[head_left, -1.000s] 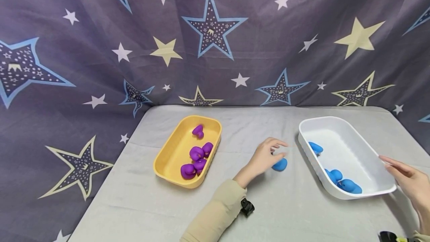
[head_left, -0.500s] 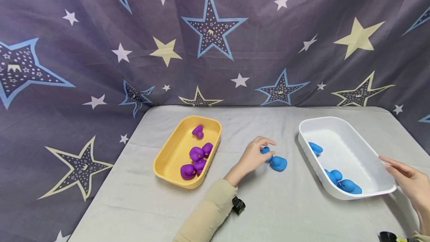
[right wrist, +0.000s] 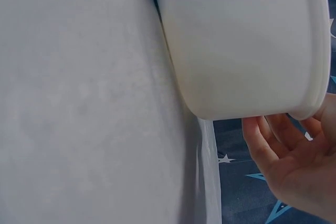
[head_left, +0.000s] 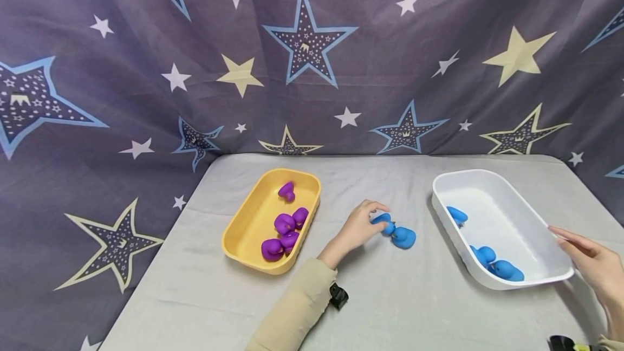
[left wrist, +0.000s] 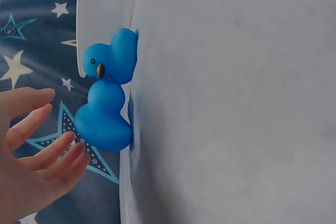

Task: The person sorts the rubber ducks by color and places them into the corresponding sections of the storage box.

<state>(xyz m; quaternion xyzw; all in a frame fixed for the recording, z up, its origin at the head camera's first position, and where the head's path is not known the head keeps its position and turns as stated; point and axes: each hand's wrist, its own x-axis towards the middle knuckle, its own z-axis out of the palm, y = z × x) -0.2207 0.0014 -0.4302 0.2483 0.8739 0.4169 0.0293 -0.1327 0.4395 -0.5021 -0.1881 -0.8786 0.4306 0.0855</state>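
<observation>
Two blue toy ducks stand on the grey cloth between the trays: a rear duck (head_left: 383, 223) and a front duck (head_left: 403, 237), apparently touching. My left hand (head_left: 360, 226) is at the left of the rear duck, thumb and fingers spread; the left wrist view shows a small gap between the left hand (left wrist: 42, 156) and the nearer duck (left wrist: 103, 121). My right hand (head_left: 597, 267) holds the right rim of a white tray (head_left: 517, 221), which contains several blue ducks (head_left: 507, 270). Right-hand fingers (right wrist: 260, 140) lie against the tray's outer wall (right wrist: 241, 51).
On the left of the table (head_left: 390, 307) sits a yellow tray (head_left: 244, 232) with several purple toy ducks (head_left: 285, 223) in it. A dark star-patterned curtain (head_left: 370, 58) hangs behind the table and along its left side.
My left hand has drawn back to the left, off the blue ducks, so the rear one shows more. My right hand and the white tray stay put.
</observation>
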